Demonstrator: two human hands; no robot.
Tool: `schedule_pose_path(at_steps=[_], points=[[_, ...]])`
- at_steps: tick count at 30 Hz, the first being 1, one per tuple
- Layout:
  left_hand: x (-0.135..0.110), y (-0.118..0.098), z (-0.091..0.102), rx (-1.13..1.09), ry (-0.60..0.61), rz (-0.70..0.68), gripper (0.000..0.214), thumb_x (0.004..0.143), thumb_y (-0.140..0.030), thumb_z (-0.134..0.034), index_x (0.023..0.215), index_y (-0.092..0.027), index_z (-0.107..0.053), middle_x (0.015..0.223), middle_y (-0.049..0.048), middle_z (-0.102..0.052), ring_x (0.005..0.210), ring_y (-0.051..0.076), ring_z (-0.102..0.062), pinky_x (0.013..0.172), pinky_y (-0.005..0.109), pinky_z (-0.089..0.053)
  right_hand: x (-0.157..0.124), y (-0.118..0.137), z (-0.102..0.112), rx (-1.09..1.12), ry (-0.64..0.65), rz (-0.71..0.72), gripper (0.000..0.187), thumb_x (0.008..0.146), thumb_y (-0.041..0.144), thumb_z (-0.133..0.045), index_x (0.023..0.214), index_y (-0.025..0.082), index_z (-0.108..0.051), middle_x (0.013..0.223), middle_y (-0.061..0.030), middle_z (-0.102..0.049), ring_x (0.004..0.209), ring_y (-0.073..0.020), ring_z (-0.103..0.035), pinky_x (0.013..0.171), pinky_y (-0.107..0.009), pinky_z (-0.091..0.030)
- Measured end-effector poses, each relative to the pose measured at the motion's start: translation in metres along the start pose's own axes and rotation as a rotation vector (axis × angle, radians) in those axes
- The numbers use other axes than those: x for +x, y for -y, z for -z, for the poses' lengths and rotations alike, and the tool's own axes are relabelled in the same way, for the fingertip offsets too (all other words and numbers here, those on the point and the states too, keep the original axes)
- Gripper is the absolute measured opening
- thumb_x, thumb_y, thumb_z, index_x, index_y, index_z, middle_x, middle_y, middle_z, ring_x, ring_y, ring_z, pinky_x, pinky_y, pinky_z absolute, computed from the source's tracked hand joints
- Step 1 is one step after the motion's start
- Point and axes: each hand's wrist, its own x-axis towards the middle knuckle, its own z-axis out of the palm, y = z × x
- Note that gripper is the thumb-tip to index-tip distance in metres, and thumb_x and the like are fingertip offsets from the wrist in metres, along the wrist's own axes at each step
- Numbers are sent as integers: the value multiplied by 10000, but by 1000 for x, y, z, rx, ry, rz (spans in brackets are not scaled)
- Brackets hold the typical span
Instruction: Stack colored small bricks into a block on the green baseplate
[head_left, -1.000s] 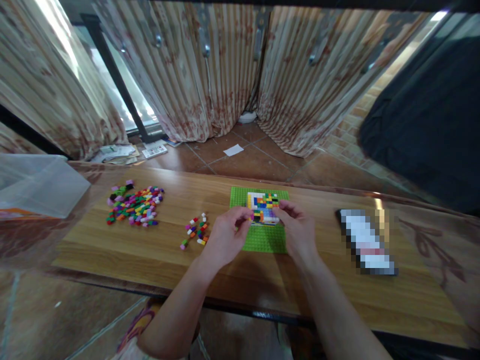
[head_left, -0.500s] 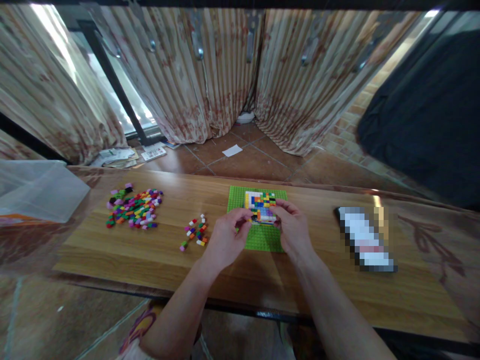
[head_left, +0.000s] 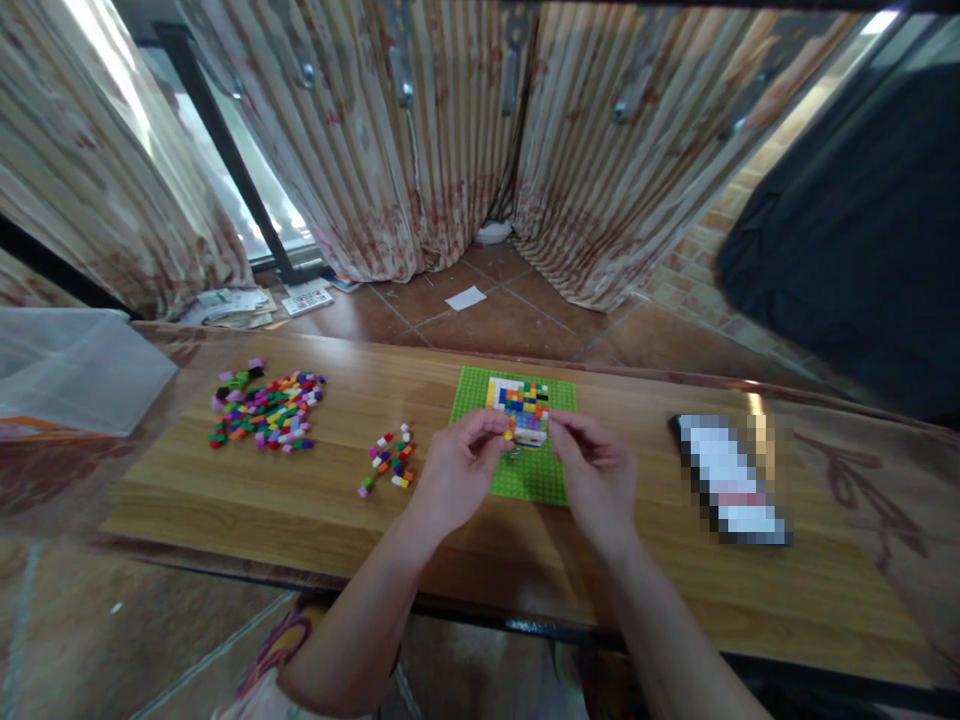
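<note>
Pinching a small brick in the left hand fingers over the green baseplate. Touching the brick picture with right hand fingers, held together.

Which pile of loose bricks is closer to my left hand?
The small scatter of bricks, just left of your left hand; the big pile lies farther left, near the plastic bag.

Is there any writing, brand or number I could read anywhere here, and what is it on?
Nothing here can be read.
Flat object on the table: pixelated, unreadable.
Printed sheet on the floor: dark marks, too small to read.
Paper pile beside it: too blurred.
Bricks on the green baseplate: no print visible.
</note>
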Motion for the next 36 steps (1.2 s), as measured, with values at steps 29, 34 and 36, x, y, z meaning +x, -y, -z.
schedule_pose_path(at_steps=[29, 34, 36], points=[[-1, -4, -3, -210, -15, 100, 145, 772, -165, -665, 917, -165, -661, 876, 33, -724, 776, 133, -678, 752, 257, -557, -19, 6, -10, -296, 226, 392, 187, 918, 209, -547, 991, 258, -713, 972, -47, -687, 898, -167, -667, 809, -318, -558], [1, -5, 0, -167, -44, 101, 164, 764, -202, -699, 923, -163, -682, 859, 32, -723, 766, 136, -675, 720, 249, -550, -20, 8, -11, -268, 304, 390, 231, 896, 201, -572, 1084, 257, -694, 1039, -58, -668, 932, -169, -666, 802, -307, -564], [1, -5, 1, -151, -47, 91, 166, 770, -222, -704, 925, -163, -693, 868, 35, -726, 764, 137, -671, 706, 245, -547, -21, 7, -11, -270, 290, 374, 220, 896, 215, -578, 1073, 260, -700, 1024, -52, -669, 908, -164, -665, 783, -298, -564]])
